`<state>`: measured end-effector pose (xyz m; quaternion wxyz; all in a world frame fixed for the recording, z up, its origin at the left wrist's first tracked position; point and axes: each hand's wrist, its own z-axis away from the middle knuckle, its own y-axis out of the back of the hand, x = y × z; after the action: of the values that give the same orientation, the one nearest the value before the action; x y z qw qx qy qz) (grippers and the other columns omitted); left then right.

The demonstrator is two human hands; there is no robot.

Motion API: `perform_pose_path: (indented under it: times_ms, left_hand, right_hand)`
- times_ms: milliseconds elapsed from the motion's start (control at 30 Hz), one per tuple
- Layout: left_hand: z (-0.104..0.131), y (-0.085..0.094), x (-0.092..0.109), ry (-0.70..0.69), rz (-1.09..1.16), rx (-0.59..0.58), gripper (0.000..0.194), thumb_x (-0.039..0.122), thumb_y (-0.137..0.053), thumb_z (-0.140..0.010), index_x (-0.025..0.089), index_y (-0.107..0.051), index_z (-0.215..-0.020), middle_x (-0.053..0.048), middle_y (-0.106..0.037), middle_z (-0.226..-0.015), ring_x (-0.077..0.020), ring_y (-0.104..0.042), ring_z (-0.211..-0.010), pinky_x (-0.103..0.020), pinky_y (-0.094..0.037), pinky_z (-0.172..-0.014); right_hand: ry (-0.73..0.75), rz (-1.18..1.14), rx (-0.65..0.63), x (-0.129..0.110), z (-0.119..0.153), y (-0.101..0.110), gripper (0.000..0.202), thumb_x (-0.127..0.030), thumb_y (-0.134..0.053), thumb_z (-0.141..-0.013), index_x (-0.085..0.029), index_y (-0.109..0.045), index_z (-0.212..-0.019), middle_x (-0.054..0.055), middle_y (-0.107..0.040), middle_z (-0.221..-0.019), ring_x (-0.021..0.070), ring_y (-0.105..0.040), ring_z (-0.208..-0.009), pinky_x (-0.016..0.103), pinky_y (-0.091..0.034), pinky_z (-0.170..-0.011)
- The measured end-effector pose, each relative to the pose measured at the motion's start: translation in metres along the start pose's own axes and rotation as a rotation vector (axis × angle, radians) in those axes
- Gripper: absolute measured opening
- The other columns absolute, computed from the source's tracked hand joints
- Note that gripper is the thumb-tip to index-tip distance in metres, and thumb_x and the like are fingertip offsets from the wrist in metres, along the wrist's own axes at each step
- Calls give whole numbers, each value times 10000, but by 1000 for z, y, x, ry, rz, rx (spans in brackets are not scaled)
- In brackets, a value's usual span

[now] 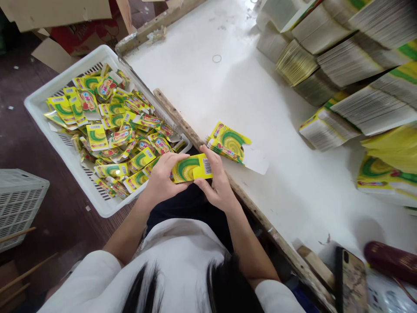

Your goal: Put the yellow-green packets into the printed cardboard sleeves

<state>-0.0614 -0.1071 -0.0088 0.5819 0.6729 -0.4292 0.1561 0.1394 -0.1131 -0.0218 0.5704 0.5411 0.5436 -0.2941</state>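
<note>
Between my two hands is a small yellow-and-green cardboard box [187, 169] with a barcode at its right end. My left hand [164, 178] grips the left end, fingers along the upper edge and thumb below. The right end is pinched by my right hand [215, 180], the index finger above and the thumb below. Just beyond, on the table edge, lies a little stack of flat yellow-green cartons [228, 141] with white flaps. To the left, a white plastic basket [112, 208] holds many folded boxes of the same print [97, 137].
Bundled stacks of flat cartons [352, 65] fill the right side of the white table [293, 187]. A rubber band [216, 58] lies farther back. A phone [352, 278] and a dark red cylindrical object [391, 256] are near right. A grey crate [22, 195] and cardboard boxes [65, 17] stand left.
</note>
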Motion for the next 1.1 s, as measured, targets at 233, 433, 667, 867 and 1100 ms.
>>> perform_pose_path:
  times_ms: [233,433,667,867,1100]
  left_hand:
    - [3,5,-1,6,44,6,560,291,-840,-774,251,-607,-1281,-69,-704,-1178,-249,-679,-1099,-430,-560,-989]
    - [6,-1,3,-26,-20,57,549,270,-818,-798,245,-610,-1305,-78,-672,-1192,-248,-660,-1114,-417,-563,-984]
    - [8,31,-28,115,-205,171,538,396,-815,-820,279,-614,-1305,-80,-691,-1229,-308,-643,-1158,-514,-503,-1007]
    - [22,63,-82,363,-431,428,1042,646,-853,-695,252,-389,-1542,-131,-431,-1594,-518,-306,-1506,-700,-214,-1177]
    - [10,8,-34,219,-121,-1,462,460,-727,-899,231,-644,-1291,-105,-670,-1373,-289,-599,-1327,-500,-433,-1172]
  right_hand:
    - [-93,-202,-85,-7,1,6,657,-470,-442,-1062,-372,-175,-1654,24,-337,-1715,256,-325,-1585,516,-289,-1304]
    - [-47,-90,7,-10,3,-8,640,-377,-461,-1064,-306,-216,-1651,86,-401,-1673,244,-371,-1561,495,-299,-1299]
    - [-62,46,225,3,-1,11,765,-414,-686,-955,-289,-319,-1614,137,-586,-1505,279,-644,-1286,455,-504,-1130]
    - [-221,626,553,38,2,52,335,-325,-687,-909,-224,-706,-1228,125,-732,-1111,323,-644,-1048,531,-512,-1012]
    - [-260,658,539,43,2,46,413,-197,-640,-849,-203,-642,-1262,98,-682,-1087,271,-652,-1045,450,-557,-967]
